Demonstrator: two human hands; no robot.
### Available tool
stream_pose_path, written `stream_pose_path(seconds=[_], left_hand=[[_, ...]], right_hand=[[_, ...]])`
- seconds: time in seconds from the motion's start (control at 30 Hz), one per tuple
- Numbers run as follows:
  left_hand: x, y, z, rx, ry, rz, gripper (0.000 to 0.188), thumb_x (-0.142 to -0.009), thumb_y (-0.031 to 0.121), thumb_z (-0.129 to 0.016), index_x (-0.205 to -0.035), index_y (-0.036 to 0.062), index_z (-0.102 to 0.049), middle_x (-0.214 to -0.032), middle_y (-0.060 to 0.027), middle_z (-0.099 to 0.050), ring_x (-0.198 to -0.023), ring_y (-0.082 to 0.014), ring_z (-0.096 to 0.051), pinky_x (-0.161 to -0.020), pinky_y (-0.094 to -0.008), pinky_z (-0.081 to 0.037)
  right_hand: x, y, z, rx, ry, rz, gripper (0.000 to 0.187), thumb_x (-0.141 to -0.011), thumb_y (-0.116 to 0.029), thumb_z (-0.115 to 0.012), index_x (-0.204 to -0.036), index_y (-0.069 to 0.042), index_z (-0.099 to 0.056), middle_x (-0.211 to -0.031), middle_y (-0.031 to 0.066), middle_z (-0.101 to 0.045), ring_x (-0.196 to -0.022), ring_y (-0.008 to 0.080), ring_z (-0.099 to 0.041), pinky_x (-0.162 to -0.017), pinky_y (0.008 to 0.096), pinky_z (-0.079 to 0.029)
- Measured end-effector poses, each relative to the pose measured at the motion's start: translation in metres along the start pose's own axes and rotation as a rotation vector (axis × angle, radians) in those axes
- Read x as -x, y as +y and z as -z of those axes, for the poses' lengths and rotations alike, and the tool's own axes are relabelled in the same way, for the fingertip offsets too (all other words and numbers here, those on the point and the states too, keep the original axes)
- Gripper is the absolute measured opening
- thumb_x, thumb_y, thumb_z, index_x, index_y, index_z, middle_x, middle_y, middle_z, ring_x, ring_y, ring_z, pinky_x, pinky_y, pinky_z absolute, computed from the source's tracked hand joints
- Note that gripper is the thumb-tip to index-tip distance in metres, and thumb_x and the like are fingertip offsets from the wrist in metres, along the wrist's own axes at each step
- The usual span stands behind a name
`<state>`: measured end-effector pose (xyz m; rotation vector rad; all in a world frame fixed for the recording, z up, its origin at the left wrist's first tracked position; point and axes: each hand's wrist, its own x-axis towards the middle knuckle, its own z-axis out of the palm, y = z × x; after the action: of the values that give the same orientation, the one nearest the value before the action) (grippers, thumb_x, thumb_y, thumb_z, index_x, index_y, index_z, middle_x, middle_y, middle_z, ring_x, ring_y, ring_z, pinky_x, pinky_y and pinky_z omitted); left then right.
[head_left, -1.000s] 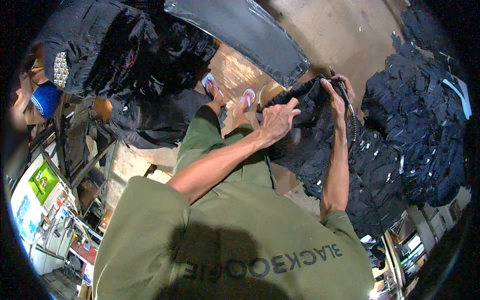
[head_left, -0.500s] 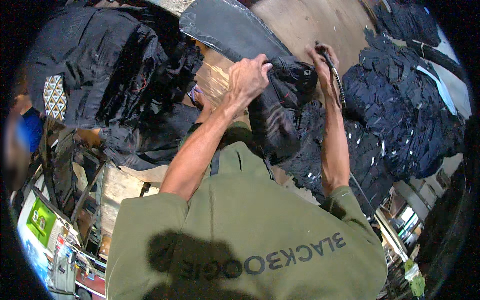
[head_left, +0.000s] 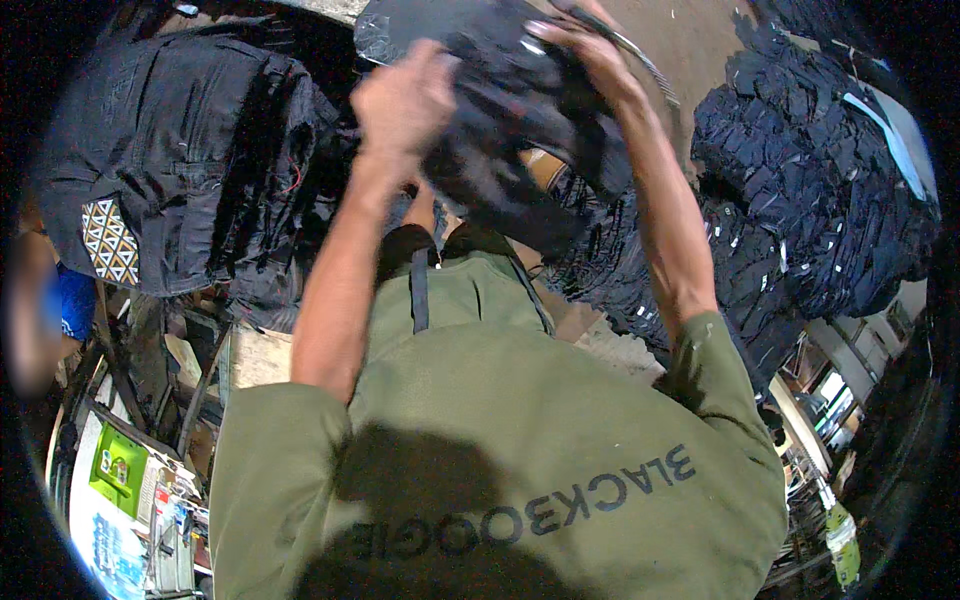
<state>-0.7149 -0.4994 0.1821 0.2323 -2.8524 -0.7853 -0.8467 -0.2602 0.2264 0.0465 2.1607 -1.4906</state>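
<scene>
A black garment (head_left: 500, 160), creased and blurred by motion, hangs in front of me at the upper middle. My left hand (head_left: 405, 105) is closed at its left edge, gripping the cloth; its fingers are smeared. At the top edge, my right hand (head_left: 585, 50) has its thumb and fingers on the garment's upper right side. Along that hand runs a thin curved dark strip (head_left: 645, 62) with a striped, metallic-looking edge; its kind is unclear. Behind the cloth lies a shiny dark plastic sheet (head_left: 385, 35), partly covered.
Piled black garments (head_left: 150, 130) lie at left, a patterned patch (head_left: 110, 240) among them. Another large heap of black garments (head_left: 800, 170), dotted with small white tags, fills the right side. A brown surface (head_left: 690, 40) shows between. Someone in blue (head_left: 75, 300) is at the far left.
My left hand has moved left and up. My right hand has moved left and up onto the garment, which now spreads wider between both hands and covers more of the plastic sheet.
</scene>
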Motion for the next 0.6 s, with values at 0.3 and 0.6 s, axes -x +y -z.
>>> stream_pose_path(seconds=[0.3, 0.6], left_hand=[[-0.077, -0.002, 0.035, -0.184, -0.106, -0.013, 0.110, -0.082, 0.084, -0.065, -0.157, 0.0056, -0.045, -0.135, -0.0304, -0.063, -0.129, -0.0454, -0.061, -0.106, -0.0593, -0.046], [-0.085, 0.020, 0.019, -0.011, -0.647, 0.158, 0.083, -0.075, 0.049, -0.093, -0.128, -0.0088, -0.065, -0.113, -0.0286, -0.074, -0.112, -0.0347, -0.073, -0.101, -0.0490, -0.054]], right_hand=[[0.044, 0.008, -0.010, 0.083, 0.319, 0.230, 0.069, -0.081, -0.028, -0.096, -0.135, -0.003, -0.061, -0.138, 0.0164, -0.068, -0.130, 0.0276, -0.063, -0.111, 0.0423, -0.049], [0.070, 0.080, -0.023, 0.322, 0.610, 0.352, 0.062, -0.077, -0.032, -0.096, -0.124, -0.011, -0.064, -0.117, 0.0154, -0.076, -0.109, 0.0331, -0.072, -0.095, 0.0427, -0.056]])
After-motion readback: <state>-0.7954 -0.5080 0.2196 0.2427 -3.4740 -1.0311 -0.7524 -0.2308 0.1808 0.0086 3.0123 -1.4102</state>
